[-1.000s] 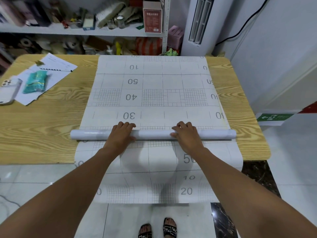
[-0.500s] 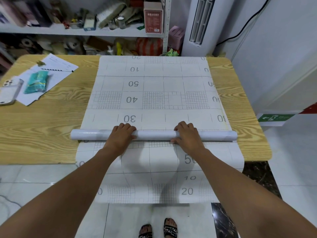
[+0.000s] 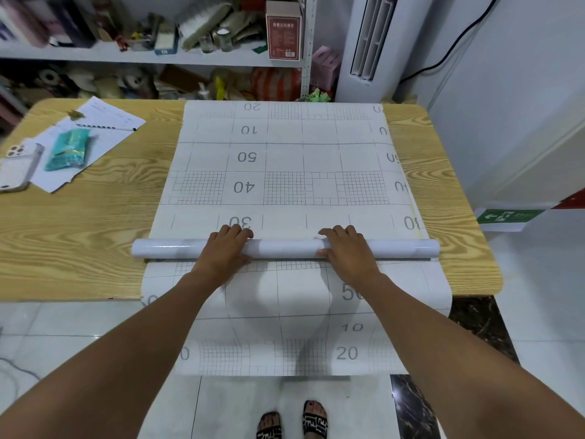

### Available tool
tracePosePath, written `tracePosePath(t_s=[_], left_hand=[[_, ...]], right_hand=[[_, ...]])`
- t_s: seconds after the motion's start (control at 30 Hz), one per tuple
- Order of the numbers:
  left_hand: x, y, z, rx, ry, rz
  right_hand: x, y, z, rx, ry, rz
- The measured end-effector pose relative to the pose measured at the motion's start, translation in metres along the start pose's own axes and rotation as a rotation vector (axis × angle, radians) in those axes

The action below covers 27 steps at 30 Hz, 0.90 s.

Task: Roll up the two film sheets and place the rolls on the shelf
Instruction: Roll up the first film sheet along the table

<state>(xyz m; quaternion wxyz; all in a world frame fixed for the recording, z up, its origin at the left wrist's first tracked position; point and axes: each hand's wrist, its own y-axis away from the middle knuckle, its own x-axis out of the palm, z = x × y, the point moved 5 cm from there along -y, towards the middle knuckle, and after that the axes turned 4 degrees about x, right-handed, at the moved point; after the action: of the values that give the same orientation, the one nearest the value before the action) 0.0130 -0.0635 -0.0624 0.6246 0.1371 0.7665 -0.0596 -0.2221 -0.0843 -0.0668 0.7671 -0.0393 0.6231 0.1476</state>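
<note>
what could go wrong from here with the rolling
1. The left hand and right hand both grip the roll near its middle. The unheld ends may wind loose or skew, and the left end already overshoots the edge of the flat sheet.
2. The overhanging sheet droops past the near edge of the table and may slide to the floor.

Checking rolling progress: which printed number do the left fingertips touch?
The central 30 just beyond the roll; the left hand overlaps it, unlike the 40 farther off.
</note>
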Motion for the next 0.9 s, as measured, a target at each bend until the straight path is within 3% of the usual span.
tracePosePath(t_s=[0.9], left_hand=[[0.0035,-0.0019,0.0010,-0.011,0.001,0.022]], right_hand=[[-0.0052,-0.0018,-0.0052,0.019,-0.118,-0.029]])
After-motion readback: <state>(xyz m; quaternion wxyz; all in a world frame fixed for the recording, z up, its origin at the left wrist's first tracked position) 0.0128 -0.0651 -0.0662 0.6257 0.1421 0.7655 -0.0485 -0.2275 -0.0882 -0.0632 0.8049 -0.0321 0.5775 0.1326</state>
